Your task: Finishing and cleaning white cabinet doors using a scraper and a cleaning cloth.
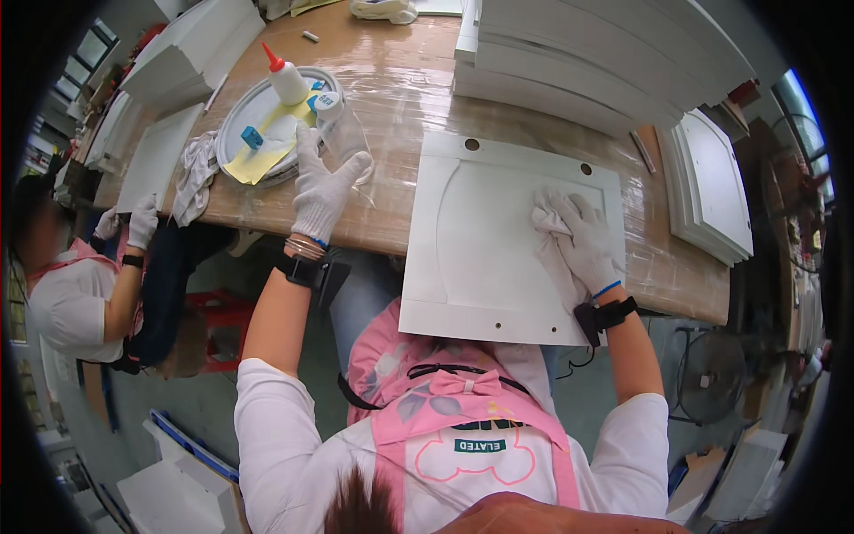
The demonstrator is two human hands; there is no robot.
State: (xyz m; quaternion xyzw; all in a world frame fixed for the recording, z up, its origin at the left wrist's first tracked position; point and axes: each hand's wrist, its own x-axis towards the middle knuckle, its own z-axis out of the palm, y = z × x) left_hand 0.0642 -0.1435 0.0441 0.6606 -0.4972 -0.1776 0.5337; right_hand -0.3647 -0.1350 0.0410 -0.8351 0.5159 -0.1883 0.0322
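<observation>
Holding a crumpled white cloth (550, 218) to a flat, rectangular white panel (489, 245)

The panel lies on a brown table wrapped in clear film (387, 214), its near side jutting past the table's edge toward my lap. It carries a shallow curved groove, two dark round holes by its far edge and two smaller ones by its near edge. My right hand (589, 238), in a white knitted glove, sits on the right part of the panel, fingers closed on the cloth, which trails toward the panel's near edge. I judge this to be a wiping step.

My left hand (322, 185), gloved alike, is to the left of the panel, thumb and fingers spread wide before a clear plastic bottle with a white cap (345, 135). Whether it touches that bottle, I cannot tell. Also left of the panel, a round white lid (249, 109) bears a white squeeze bottle with a pointed red nozzle (288, 84).

As I see it, the next move calls for flat, even strokes across the panel, with light pressure near the overhanging edge so it doesn't tip.
</observation>
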